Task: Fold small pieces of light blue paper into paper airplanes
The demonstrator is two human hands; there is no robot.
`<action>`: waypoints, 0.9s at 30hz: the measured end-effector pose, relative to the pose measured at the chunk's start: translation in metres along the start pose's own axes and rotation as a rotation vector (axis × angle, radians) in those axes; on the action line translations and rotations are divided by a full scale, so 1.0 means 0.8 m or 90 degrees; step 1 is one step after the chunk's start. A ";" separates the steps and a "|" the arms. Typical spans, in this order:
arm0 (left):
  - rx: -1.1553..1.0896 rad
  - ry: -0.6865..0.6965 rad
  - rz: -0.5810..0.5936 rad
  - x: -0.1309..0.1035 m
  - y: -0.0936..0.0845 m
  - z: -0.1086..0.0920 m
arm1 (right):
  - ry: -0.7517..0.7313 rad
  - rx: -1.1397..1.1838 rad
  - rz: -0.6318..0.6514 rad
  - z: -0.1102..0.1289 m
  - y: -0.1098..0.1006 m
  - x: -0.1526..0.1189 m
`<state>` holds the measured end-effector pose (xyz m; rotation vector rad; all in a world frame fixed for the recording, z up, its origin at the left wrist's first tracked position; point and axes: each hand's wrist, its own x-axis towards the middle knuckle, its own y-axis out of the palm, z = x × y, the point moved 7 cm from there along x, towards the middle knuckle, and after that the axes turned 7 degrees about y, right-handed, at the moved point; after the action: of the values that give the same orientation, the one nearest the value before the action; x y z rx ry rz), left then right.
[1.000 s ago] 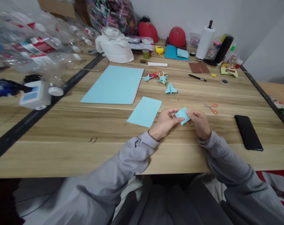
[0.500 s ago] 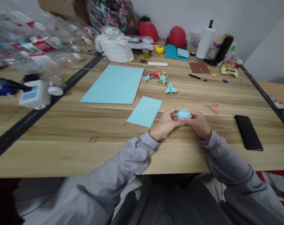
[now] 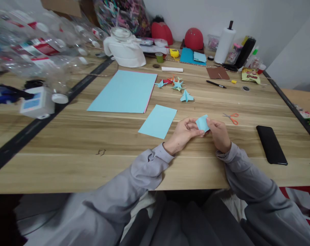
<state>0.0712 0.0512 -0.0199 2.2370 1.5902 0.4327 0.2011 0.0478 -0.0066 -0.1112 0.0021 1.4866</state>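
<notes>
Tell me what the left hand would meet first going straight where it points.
Past the folded light-blue paper it holds, the left hand would probably meet the right hand first, though depth is unclear.

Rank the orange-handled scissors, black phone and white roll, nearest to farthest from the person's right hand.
1. Orange-handled scissors: just beyond the right hand, slightly to its right.
2. Black phone: farther to the right.
3. White roll: standing at the far back.

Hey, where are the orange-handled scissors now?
In the head view, the orange-handled scissors lie right of centre, beyond the right hand and left of the smartphone.
</notes>
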 end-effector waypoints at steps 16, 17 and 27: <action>0.147 -0.016 0.042 -0.005 0.007 -0.001 | 0.059 0.038 0.066 -0.007 0.013 -0.007; 0.145 -0.017 0.044 -0.006 0.008 -0.001 | 0.052 0.036 0.054 -0.007 0.011 -0.007; 0.030 -0.018 -0.034 -0.001 -0.005 0.000 | 0.060 0.023 0.036 -0.008 0.006 0.000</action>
<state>0.0678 0.0516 -0.0219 2.2193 1.6582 0.3499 0.1964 0.0479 -0.0137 -0.1530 0.1091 1.5358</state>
